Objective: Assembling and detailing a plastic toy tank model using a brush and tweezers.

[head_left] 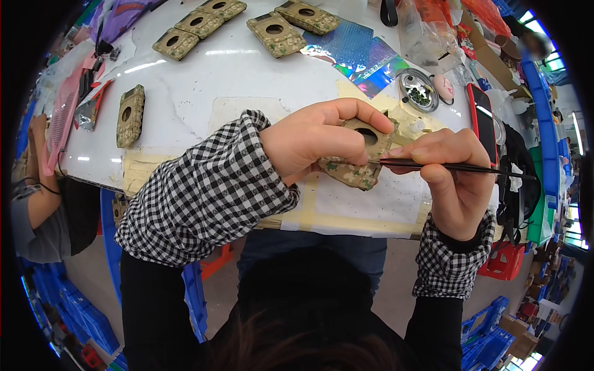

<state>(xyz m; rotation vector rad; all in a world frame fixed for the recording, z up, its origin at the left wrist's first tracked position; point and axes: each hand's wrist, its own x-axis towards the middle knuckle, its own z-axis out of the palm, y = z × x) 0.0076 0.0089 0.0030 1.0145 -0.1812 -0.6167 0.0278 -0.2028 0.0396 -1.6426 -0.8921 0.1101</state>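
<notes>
My left hand [322, 137] is closed around a toy tank hull [354, 169], gripping it by its sides. The hull is tan and green camouflage with a round dark hole in its top. In my right hand [455, 173] is a pair of slim black tweezers [470, 167], pinched between thumb and fingers. Their tips meet the hull's edge beside my left fingertips; whether they hold anything is too small to tell. Just beyond lies a round metal tin [418, 90] with small dark green bits in it.
Matching hulls [276, 34] stand along the far side, and one more hull [130, 116] lies at the left. Shiny holographic sheets [371, 59] lie beyond my hands. A red-cased phone [481, 120] is at the right. Another person's arm [43, 179] shows at far left.
</notes>
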